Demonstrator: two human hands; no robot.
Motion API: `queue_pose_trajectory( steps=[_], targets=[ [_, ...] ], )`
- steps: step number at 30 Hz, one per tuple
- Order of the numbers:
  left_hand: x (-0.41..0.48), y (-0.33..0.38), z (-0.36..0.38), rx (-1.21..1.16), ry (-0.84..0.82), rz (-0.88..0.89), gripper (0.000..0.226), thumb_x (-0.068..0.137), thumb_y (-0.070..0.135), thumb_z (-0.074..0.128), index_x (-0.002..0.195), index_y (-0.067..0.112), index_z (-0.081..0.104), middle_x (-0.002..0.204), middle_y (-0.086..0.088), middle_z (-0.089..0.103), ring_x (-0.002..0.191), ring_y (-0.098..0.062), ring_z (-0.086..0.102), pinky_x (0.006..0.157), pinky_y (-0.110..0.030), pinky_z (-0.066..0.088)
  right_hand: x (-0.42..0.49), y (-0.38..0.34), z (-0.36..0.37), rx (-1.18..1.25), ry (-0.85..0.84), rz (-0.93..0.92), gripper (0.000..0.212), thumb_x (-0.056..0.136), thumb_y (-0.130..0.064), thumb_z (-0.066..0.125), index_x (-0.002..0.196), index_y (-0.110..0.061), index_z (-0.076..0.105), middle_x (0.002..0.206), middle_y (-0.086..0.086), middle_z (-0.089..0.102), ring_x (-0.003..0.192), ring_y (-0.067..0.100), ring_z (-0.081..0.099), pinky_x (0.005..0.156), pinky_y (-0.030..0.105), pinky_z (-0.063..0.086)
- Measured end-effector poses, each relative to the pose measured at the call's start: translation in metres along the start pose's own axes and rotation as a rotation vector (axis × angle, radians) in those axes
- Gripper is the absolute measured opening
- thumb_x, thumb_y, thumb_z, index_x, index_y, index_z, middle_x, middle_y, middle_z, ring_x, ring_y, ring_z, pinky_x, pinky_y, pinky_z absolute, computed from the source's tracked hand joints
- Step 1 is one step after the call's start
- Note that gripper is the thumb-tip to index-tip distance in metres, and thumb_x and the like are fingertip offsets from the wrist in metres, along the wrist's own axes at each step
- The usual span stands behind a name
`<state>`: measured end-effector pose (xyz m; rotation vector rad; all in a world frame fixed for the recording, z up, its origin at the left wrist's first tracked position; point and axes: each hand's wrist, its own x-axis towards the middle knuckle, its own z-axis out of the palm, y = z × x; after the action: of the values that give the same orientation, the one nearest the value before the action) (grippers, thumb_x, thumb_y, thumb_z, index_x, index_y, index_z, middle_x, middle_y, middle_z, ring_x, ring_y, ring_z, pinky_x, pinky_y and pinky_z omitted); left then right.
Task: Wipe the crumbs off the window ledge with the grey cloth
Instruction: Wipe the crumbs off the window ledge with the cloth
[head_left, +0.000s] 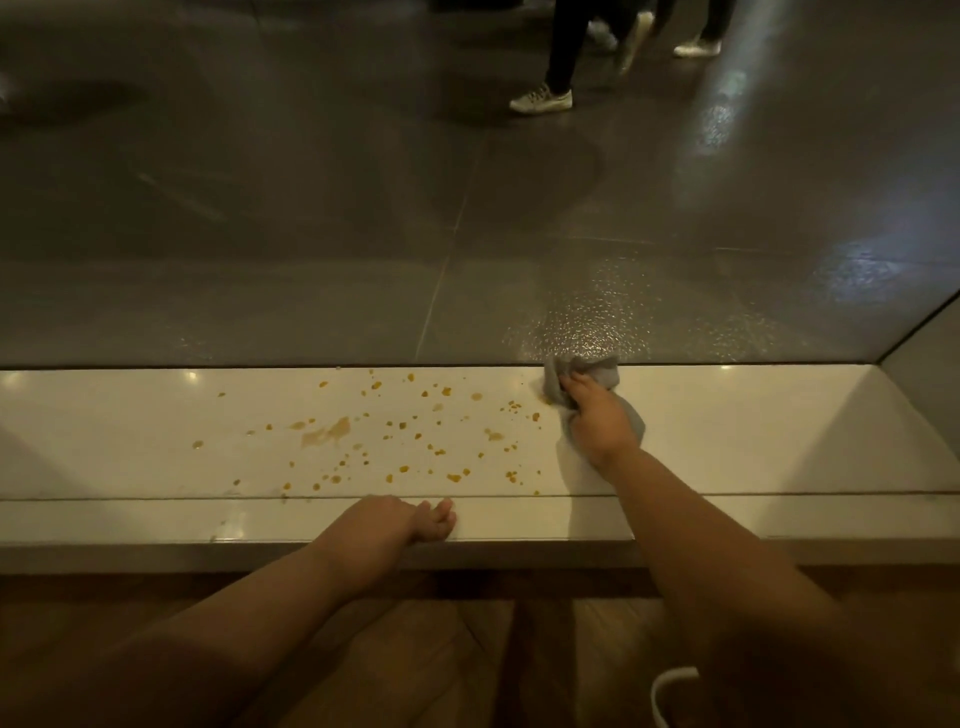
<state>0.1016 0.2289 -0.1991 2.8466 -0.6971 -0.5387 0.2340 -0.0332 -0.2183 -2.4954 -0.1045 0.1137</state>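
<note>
Left hand (400, 522), ledge (727, 441) (right hand (597, 421): cloth (602, 374))

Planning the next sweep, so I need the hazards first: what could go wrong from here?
1. The crumbs spread toward the front of the ledge; a sweep by the right hand with the grey cloth could tip them onto the wooden floor.
2. The brownish smear looks sticky, so the cloth may spread it rather than lift it.
3. The cloth is bunched, so it may skip crumbs along the glass.

Ledge (727, 431) free to R; glass (311, 234), prob., blocks far edge.
</note>
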Motion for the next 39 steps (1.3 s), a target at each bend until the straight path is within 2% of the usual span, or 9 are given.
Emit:
queue_pose_trajectory(
  steps=[7,11,15,26,29,31,33,35,39],
  targets=[
    [0.0,0.0,0.003,0.009,0.028,-0.004,0.051,0.097,0.021,0.046,0.142,0.041,0.034,0.147,0.01,0.043,0.129,-0.011,0.048,0.107,-0.024,0.036,-0.027,-0.028,0.01,0.392,0.031,0.151,0.054,0.076,-0.005,0.046,0.122,-0.029,0.061,0.117,0.006,0.063,0.104,0.028,0.059,0.09,0.04,0.051],
    [0.002,-0.002,0.002,0.069,-0.027,-0.008,0.054,0.096,0.018,0.044,0.144,0.039,0.031,0.149,0.007,0.04,0.132,-0.015,0.046,0.109,-0.029,0.037,-0.032,-0.041,-0.011,0.913,-0.019,0.318,0.052,0.087,0.012,0.031,0.123,-0.011,0.06,0.094,0.016,0.065,0.082,0.032,0.059,0.067,0.035,0.052],
    [0.001,0.001,0.001,0.133,-0.066,-0.012,0.057,0.096,0.017,0.043,0.146,0.037,0.025,0.151,0.005,0.038,0.132,-0.016,0.045,0.108,-0.03,0.037,-0.04,-0.04,-0.044,1.003,0.026,0.386,0.05,0.083,0.016,0.03,0.119,-0.003,0.061,0.085,0.008,0.067,0.068,0.015,0.065,0.057,0.023,0.057],
    [0.005,0.045,-0.05,0.172,-0.187,-0.1,0.036,0.096,0.011,0.042,0.128,0.022,0.054,0.119,-0.005,0.061,0.105,-0.021,0.059,0.086,-0.029,0.047,-0.099,-0.05,-0.068,0.492,-0.093,0.138,0.05,0.087,0.014,0.033,0.124,-0.008,0.058,0.093,0.015,0.064,0.056,0.008,0.057,0.046,0.012,0.043],
    [-0.001,0.062,-0.071,-0.108,0.196,-0.178,0.028,0.093,0.023,0.05,0.12,0.022,0.057,0.119,-0.002,0.063,0.106,-0.021,0.06,0.086,-0.033,0.051,-0.12,-0.072,-0.052,0.151,-0.121,-0.13,0.037,0.083,-0.004,0.046,0.119,-0.01,0.055,0.106,0.001,0.054,0.087,0.01,0.057,0.069,0.006,0.043],
    [-0.009,0.064,-0.084,-0.343,0.418,-0.1,0.04,0.086,0.034,0.061,0.122,0.02,0.05,0.124,0.001,0.056,0.113,-0.016,0.053,0.09,-0.026,0.044,-0.132,-0.086,-0.04,0.022,-0.176,-0.195,0.037,0.076,-0.015,0.051,0.112,-0.02,0.046,0.107,-0.003,0.048,0.09,0.018,0.055,0.075,0.031,0.051],
    [-0.021,0.062,-0.098,-0.499,0.337,0.034,0.071,0.075,0.038,0.074,0.134,0.021,0.039,0.137,0.003,0.041,0.125,-0.01,0.041,0.096,-0.017,0.031,-0.14,-0.104,-0.029,-0.053,-0.224,-0.265,0.034,0.078,-0.016,0.056,0.106,-0.025,0.04,0.106,-0.002,0.049,0.088,0.017,0.055,0.073,0.041,0.052],
    [-0.031,0.052,-0.105,-0.572,0.176,0.087,0.087,0.071,0.031,0.079,0.143,0.023,0.03,0.143,0.004,0.038,0.13,-0.009,0.038,0.098,-0.014,0.028,-0.146,-0.126,-0.02,-0.085,-0.267,-0.398,0.033,0.083,-0.007,0.058,0.108,-0.025,0.045,0.104,-0.007,0.05,0.087,0.0,0.049,0.074,0.015,0.047],
    [-0.049,0.019,-0.101,-0.559,0.045,0.104,0.075,0.069,0.015,0.081,0.135,0.023,0.045,0.129,0.002,0.055,0.114,-0.009,0.051,0.095,-0.02,0.041,-0.153,-0.168,-0.009,-0.078,-0.288,-0.653,0.025,0.084,0.0,0.056,0.098,-0.02,0.051,0.093,-0.008,0.049,0.078,-0.006,0.038,0.068,0.005,0.034]
  ],
)
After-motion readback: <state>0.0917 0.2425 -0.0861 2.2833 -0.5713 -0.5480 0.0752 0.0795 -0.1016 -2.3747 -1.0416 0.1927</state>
